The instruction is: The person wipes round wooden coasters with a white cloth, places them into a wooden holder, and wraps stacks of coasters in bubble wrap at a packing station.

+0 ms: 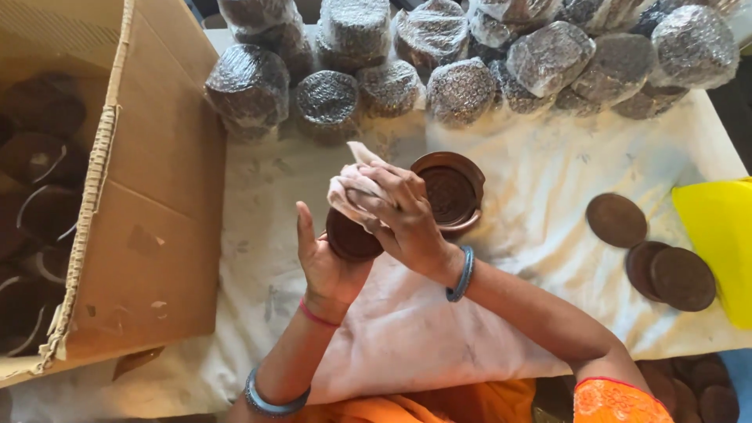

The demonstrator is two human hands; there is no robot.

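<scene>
My left hand [323, 262] holds a round dark brown disc [350, 239] from below, tilted up on its edge. My right hand [399, 211] grips a crumpled white cloth [351, 188] and presses it on the disc's upper side. Just behind the hands a round brown holder with a raised rim [449, 190] rests on the white sheet [517, 235].
A large open cardboard box [149, 204] with dark discs inside stands at the left. Several bubble-wrapped bundles [462, 55] line the far edge. Three loose brown discs [654, 251] lie at the right beside a yellow object [721, 235]. More discs [697, 388] sit at the bottom right.
</scene>
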